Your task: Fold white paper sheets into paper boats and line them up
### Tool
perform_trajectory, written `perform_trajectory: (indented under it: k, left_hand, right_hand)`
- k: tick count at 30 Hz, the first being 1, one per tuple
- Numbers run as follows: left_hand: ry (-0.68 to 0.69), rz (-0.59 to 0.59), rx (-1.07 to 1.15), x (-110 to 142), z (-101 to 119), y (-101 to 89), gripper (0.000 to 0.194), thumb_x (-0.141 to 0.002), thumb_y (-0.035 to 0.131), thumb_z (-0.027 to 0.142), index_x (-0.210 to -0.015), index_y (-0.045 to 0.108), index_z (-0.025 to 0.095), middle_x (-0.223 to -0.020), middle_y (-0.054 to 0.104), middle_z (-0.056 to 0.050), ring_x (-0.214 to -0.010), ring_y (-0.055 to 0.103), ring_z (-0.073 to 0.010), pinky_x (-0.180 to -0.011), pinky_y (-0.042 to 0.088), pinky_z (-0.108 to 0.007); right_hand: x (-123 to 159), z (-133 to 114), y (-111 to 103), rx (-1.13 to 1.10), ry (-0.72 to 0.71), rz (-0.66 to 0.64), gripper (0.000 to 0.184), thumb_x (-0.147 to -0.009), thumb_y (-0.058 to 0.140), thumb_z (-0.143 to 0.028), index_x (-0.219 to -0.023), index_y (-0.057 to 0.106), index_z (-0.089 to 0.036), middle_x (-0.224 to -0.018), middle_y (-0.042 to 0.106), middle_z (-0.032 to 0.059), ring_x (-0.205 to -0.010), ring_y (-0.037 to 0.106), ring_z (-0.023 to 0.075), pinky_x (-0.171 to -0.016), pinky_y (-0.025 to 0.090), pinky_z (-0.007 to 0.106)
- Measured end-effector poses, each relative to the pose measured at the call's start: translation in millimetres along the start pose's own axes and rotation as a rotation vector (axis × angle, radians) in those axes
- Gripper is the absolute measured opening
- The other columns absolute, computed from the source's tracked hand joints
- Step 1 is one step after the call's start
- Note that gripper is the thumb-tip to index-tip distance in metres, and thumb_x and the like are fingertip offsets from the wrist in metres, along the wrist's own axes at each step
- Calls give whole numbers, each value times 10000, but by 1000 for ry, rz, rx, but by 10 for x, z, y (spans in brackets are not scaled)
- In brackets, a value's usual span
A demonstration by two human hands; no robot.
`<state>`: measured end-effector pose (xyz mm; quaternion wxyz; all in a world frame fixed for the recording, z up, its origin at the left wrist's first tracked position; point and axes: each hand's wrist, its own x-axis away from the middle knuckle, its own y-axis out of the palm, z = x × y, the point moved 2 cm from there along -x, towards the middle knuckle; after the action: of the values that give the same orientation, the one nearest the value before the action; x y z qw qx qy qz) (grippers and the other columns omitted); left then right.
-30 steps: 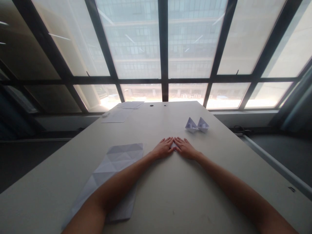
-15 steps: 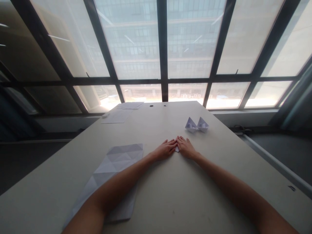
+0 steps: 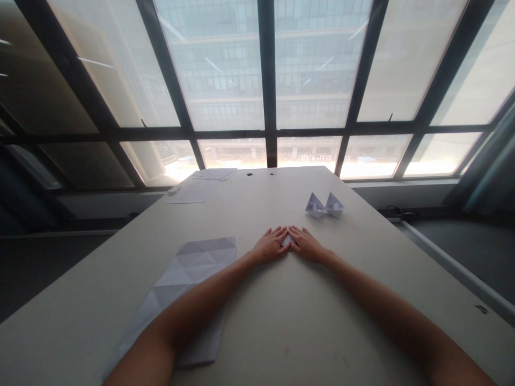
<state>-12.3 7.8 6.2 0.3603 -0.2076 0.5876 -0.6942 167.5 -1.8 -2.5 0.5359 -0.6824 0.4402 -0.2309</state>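
Note:
A small folded piece of white paper [image 3: 287, 240] lies flat on the white table [image 3: 306, 311], mostly covered by my hands. My left hand [image 3: 272, 245] rests on its left side, fingers stretched out and pointing away from me. From the right, my right hand [image 3: 304, 244] presses on it the same way, palm down. The fingertips of both hands nearly meet over the paper, and the thumbs come together at its near edge. Under and beside my left forearm lies a large creased paper sheet [image 3: 197, 273].
Two folded paper boats [image 3: 324, 206] stand side by side beyond my right hand. Several flat paper sheets [image 3: 189, 192] lie at the far left of the table. Dark-framed windows [image 3: 271, 147] rise behind the far edge.
My hands have shifted slightly left and drawn a little apart at the fingertips, so more of the folded paper shows between them. The boats and sheets have stayed put.

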Motion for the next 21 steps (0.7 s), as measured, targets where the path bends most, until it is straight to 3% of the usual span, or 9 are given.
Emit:
perform_trajectory:
  k: [6,12,21]
  left_hand:
    - [5,-41,-28,35,7,-16,723,-997,335,596,-1587,216,196,-1635,217,-116,-1521,167,-249,-1219,114,-465]
    - [22,-48,-20,26,-19,-10,795,-968,375,660,-1591,193,200,-1636,200,-133,-1521,164,-263,-1220,95,-472]
    - [-12,-22,-3,-7,-36,28,760,-971,387,654,-1574,247,213,-1626,241,-138,-1512,205,-262,-1217,110,-464]
  right_hand:
    - [4,29,-17,-24,-38,-37,623,-990,414,-352,-1565,289,-148,-1615,267,137,-1508,201,247,-1212,131,495]
    - [-44,-20,-53,-82,47,46,519,-961,518,-307,-1475,470,-249,-1528,454,85,-1458,334,254,-1191,206,498]
    - [-41,-32,-53,-72,39,168,379,-942,545,-257,-1306,649,-262,-1366,627,64,-1358,488,247,-1152,323,414]
